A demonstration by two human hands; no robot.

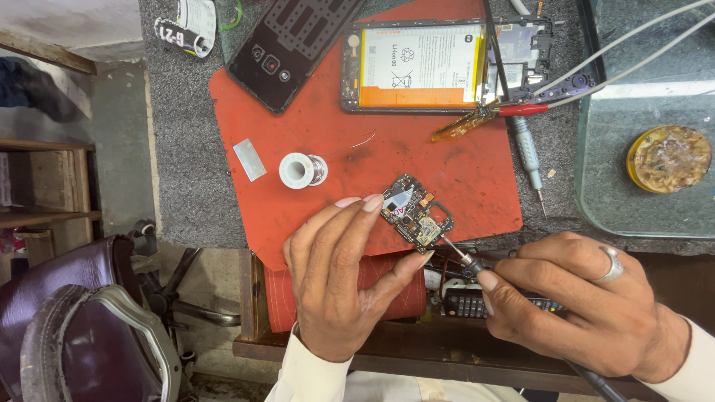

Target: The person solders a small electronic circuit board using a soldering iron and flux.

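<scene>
Nearest to us, our left hand [339,279] pinches a small phone circuit board [415,216] between thumb and fingertips, closed on its lower-left edge, so the board sticks out up and to the right of the grip, tilted, with its long axis running from upper left to lower right. Our right hand [588,301], wearing a ring, is wrapped shut around a soldering iron [465,260] held like a pen; its thin tip points up and to the left and meets the board's lower right corner, though we cannot quite tell whether the tip touches or sits just off the metal. The right hand is thus the nearer one to the working corner, and the iron lies almost in line with the board's long axis. Both hands hover at the near edge of the red work mat [417,160], over the bench lip, with a ribbed red roll [387,286] just below. Farther out on the mat, left of the board, stands a spool of solder wire [302,170] beside a small metal plate [249,158], well apart from the hands, leaving bare mat between. Beyond lie an opened phone with its battery showing [421,65], a dark back cover [287,45], a screwdriver [527,152], and a round flux tin [669,158] on glass at the far right.
</scene>
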